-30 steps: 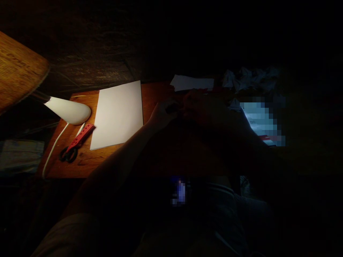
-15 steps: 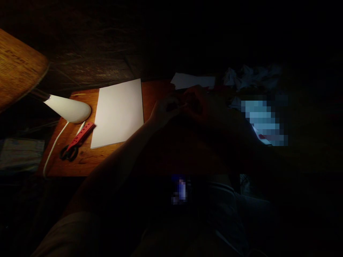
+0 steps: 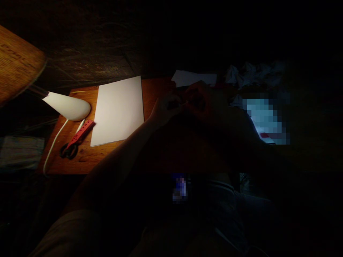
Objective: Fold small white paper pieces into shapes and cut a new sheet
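Both hands meet in dim light over the middle of the wooden table. My left hand (image 3: pixel 164 109) is closed, its thumb and fingers pinched together toward the right. Opposite it, my right hand (image 3: pixel 197 99) is curled shut, fingertips nearly touching those of the left. Between the fingertips there may be a small thing, but darkness hides what it is. Left of my left hand lies a stack of white paper (image 3: pixel 118 110). Just beyond the hands is a smaller piece of white paper (image 3: pixel 194 77).
A lamp with a white base (image 3: pixel 72 107) and wooden shade (image 3: pixel 18 64) stands left. Black-handled scissors (image 3: pixel 68 150) lie beside a red strip with holes (image 3: pixel 81 134). Crumpled white pieces (image 3: pixel 249 75) sit at the back right, near a glowing, blurred-out screen (image 3: pixel 264 116).
The hands stay together in nearly the same place, with the fingers shifting slightly. The whole view has moved a little; the things on the table have not visibly moved.
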Available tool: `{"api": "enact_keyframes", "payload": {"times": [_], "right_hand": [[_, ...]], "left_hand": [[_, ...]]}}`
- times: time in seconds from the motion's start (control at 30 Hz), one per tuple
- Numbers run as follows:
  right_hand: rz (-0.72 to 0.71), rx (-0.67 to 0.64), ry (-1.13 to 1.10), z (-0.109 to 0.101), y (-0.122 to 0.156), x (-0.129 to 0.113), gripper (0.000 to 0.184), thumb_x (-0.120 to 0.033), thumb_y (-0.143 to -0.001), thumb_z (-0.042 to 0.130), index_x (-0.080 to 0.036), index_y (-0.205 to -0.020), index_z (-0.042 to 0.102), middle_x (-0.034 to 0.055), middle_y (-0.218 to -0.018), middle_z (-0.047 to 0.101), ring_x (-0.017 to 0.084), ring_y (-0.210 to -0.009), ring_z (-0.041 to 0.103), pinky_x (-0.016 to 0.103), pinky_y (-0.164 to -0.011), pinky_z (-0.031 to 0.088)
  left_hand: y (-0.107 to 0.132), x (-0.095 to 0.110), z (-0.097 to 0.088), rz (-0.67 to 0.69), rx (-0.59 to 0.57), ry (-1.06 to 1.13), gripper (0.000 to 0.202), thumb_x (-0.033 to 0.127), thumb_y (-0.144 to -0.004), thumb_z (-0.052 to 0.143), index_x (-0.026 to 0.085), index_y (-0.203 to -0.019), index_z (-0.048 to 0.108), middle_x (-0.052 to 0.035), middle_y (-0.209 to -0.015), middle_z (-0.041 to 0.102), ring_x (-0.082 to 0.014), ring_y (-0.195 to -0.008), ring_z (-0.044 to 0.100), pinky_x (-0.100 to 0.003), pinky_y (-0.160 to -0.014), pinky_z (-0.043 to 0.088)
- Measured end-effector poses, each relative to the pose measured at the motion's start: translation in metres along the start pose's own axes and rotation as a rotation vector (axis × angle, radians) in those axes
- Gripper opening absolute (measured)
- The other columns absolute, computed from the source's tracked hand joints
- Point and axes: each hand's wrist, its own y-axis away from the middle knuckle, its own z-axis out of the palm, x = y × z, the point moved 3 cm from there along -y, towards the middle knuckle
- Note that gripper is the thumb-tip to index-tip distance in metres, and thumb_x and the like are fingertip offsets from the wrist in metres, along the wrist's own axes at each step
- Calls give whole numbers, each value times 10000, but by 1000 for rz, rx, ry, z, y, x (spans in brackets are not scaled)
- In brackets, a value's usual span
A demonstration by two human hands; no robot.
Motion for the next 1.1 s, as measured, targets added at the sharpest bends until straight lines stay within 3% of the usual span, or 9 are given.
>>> {"api": "enact_keyframes", "payload": {"times": [0.43,0.57,0.7,0.97,1.1], "right_hand": [[32,62,-66,2,-1,-1,242,-438,-992,763,-269,-1160,722,89,-1051,812,292,-907,752,435,-758,594],[55,97,-191,-2,-1,-3,372,-562,-979,778,-253,-1170,701,69,-1032,802,245,-864,740,370,-713,566],[86,108,-310,-3,0,-3,507,-686,-940,801,-255,-1185,693,59,-1048,800,224,-878,736,344,-723,567],[-1,75,-259,0,-2,-2,258,-483,-937,773,-238,-1019,766,66,-1005,809,231,-850,728,366,-744,555],[-15,55,-260,-2,-3,-2,284,-514,-943,773,-237,-1004,781,65,-1008,800,230,-862,724,361,-749,553]], "left_hand": [[1,7,1,43,-13,34,338,477,-845,972,216,-832,757,-18,-916,710,-168,-874,666,-298,-799,532],[3,9,3,3,17,87,364,536,-896,914,217,-830,751,-21,-916,711,-161,-858,662,-304,-800,541],[3,10,4,-25,57,138,445,599,-847,942,223,-792,711,-35,-965,734,-177,-915,682,-322,-842,578],[3,14,6,-68,89,157,520,675,-845,922,212,-770,697,-16,-903,710,-133,-830,674,-276,-755,553],[3,12,6,-77,107,186,537,692,-822,937,210,-741,714,-25,-893,736,-139,-832,699,-272,-750,580]]}}
